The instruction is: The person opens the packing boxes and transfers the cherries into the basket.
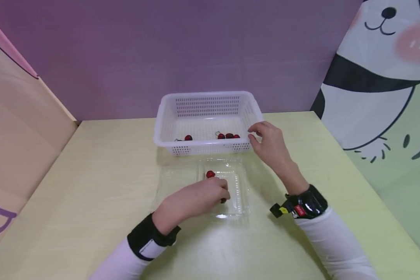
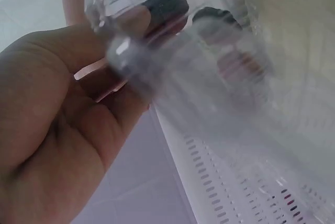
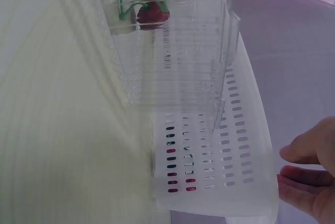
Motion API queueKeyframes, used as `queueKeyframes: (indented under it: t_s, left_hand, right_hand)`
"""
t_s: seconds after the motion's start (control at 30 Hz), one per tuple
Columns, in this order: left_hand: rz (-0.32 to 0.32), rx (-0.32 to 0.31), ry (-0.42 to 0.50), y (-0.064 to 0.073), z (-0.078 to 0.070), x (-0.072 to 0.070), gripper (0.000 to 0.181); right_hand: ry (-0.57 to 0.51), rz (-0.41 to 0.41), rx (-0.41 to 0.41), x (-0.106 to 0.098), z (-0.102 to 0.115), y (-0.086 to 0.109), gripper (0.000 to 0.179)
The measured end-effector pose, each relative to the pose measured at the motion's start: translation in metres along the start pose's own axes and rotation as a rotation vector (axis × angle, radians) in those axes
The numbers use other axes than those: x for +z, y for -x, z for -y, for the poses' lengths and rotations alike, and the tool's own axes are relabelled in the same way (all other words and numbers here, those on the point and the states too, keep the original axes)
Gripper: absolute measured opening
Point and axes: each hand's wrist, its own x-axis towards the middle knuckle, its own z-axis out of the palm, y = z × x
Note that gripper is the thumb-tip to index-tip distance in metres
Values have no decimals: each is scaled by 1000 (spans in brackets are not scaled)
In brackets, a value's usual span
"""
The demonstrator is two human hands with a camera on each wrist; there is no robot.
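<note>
My left hand (image 1: 199, 197) is over the clear plastic box (image 1: 245, 194) and pinches a dark cherry (image 2: 170, 12), which is mostly hidden by the fingers in the head view. Just beyond that hand, a red cherry (image 1: 210, 174) lies in the box. Cherries with green stems (image 3: 153, 14) show through the box wall in the right wrist view. At the front right corner of the white basket (image 1: 206, 148), my right hand (image 1: 268, 144) holds nothing, its thumb and fingers a little apart. Several cherries (image 1: 229, 136) lie inside the basket.
The basket stands at the back of the pale wooden table (image 1: 105, 186), before a purple wall (image 1: 196, 46). The box's clear lid (image 1: 176, 175) is spread out to the left. A panda-printed panel (image 1: 378, 112) rises at the right.
</note>
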Motion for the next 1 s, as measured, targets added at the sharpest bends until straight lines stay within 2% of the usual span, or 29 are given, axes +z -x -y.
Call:
queueKeyframes:
  t_s: [0.17,0.33,0.47,0.63,0.87,1.0]
  left_hand:
    - [-90,46,-13,3,5,-7,15]
    - [-155,44,47,8,10,-14,19]
    - [-201,58,55,9,12,-18,18]
    - [-242,61,70,11,14,-21,17]
    - [-266,36,90,13,16,-24,22]
    - [-311,46,82,15,19,-26,25]
  right_hand:
    - [-2,-3,-13,0,0,-1,8]
    - [-8,-2,-15,0,0,-1,8]
    - [-8,8,-14,0,1,0,8]
    - [-7,15,-13,0,1,0,9]
    - [2,34,-16,-2,8,1,10]
    - [10,48,-34,-4,15,2,11]
